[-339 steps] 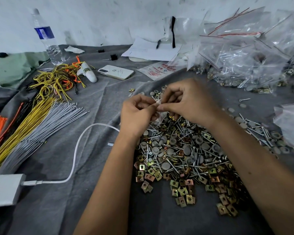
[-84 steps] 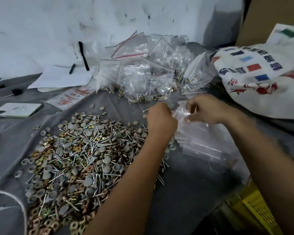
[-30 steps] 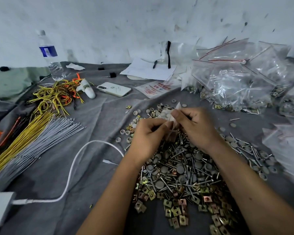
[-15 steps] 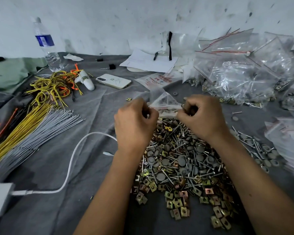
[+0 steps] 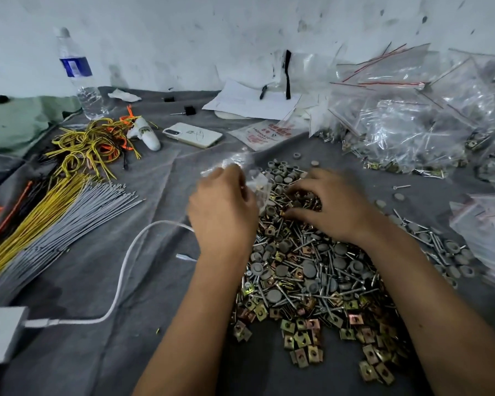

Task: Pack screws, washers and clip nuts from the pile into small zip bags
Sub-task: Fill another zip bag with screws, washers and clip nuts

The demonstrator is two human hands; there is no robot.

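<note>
While left hand (image 5: 222, 212) keeps the bag (image 5: 249, 172), right hand (image 5: 330, 207) has dropped onto the pile (image 5: 312, 275).

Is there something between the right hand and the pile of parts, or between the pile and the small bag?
Nothing visible. The right hand already rests on the pile, and the left hand holds the small bag beside it.

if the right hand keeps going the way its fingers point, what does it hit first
The right hand points left across the pile of hardware, fingertips already among the pieces. Straight on, it would likely meet the small zip bag held by the left hand; depth is unclear.
</note>
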